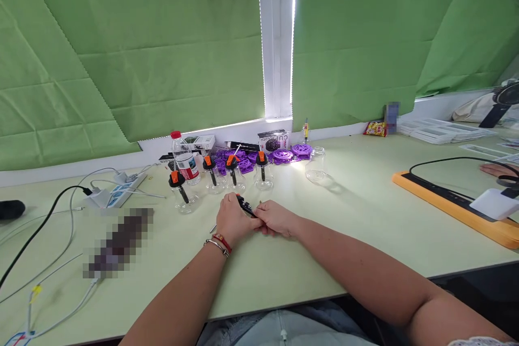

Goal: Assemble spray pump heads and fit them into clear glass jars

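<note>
My left hand (233, 220) is closed around a black part (245, 206) with a bit of orange at its top, resembling the tops on the glass bottles. My right hand (278, 217) pinches the near end of the same black part, and its fingertips meet those of the left. Fingers cover much of the part, so its full shape is hidden. A thin metal tube (213, 228) shows beside my left wrist. Just beyond the hands stand several clear glass bottles (265, 179) with black and orange tops. To their right is an open glass bottle (316, 166) without a top.
Behind the bottles lie purple plastic pieces (283, 156), a boxed item (274, 140) and a red-capped water bottle (185, 159). Cables and a power strip (126, 190) occupy the left side. An orange-edged device (450, 208) sits at right, near another person's hand (500, 171).
</note>
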Action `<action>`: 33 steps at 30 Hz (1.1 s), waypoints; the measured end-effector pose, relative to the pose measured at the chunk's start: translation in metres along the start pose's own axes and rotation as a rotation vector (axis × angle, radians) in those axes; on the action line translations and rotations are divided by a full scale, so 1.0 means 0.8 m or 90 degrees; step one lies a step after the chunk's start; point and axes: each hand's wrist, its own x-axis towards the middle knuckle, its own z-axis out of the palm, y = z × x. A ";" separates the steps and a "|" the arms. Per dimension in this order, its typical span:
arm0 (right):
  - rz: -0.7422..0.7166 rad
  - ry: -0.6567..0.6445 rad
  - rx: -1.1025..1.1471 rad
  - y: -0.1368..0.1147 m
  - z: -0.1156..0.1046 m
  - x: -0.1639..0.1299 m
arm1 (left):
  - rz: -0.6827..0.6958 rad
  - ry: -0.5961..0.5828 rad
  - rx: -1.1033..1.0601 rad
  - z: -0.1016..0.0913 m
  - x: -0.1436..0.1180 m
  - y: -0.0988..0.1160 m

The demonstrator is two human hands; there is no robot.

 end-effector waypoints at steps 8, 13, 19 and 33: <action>-0.208 0.183 -0.381 0.023 -0.023 0.015 | -0.002 -0.057 0.046 0.006 0.007 0.004; -0.230 0.164 -0.395 0.024 -0.011 0.019 | 0.005 -0.040 0.047 0.011 0.010 0.003; -0.249 0.176 -0.361 0.025 -0.013 0.020 | 0.001 -0.039 0.056 0.013 0.012 0.003; -0.250 0.185 -0.312 0.027 -0.018 0.019 | -0.005 -0.046 0.036 0.007 0.011 0.007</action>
